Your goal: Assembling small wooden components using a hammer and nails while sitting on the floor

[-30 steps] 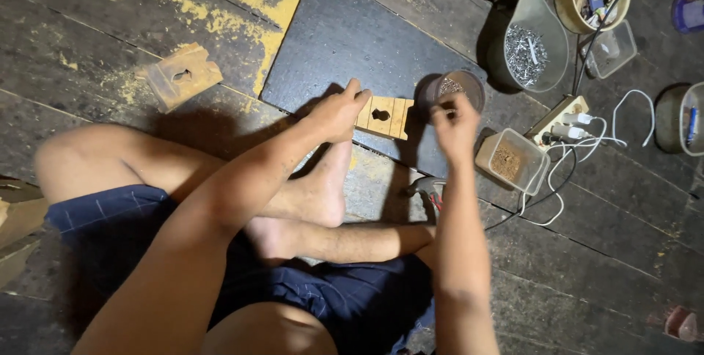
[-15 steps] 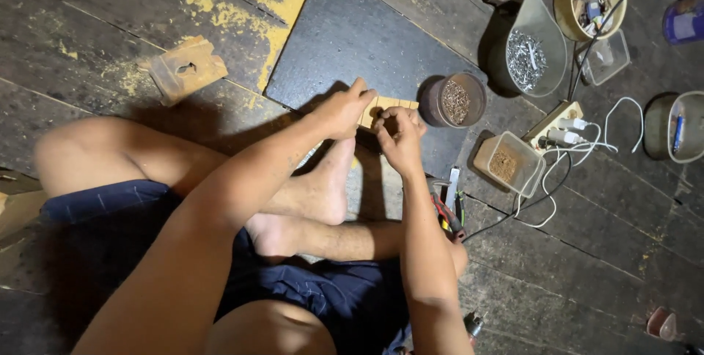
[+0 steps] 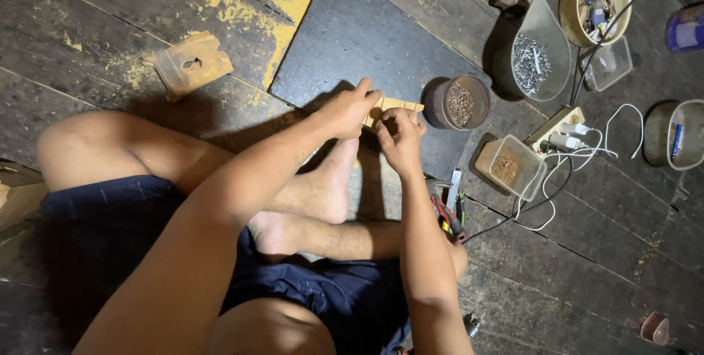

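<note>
On the dark board (image 3: 352, 32), the left hand (image 3: 345, 111) curls closed over one small wooden piece (image 3: 396, 105), pinning it down. The right hand (image 3: 400, 135) pinches its near edge, fingers bent. One round tin of nails (image 3: 458, 102) stands just beside them.

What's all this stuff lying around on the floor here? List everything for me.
wooden piece: one, pale tan, on the dark board, under both hands
dark board: one, black, on the plank floor
round tin: one, brown, small bits inside, right of the hands
scoop of nails: one, grey, upper right
square tub: one, clear, brown dust inside
power strip: one, cream, white cables
second wooden piece: one, tan, upper left
pliers: red-handled, by the right forearm
left hand: on the wooden piece
right hand: pinching at its edge
</note>
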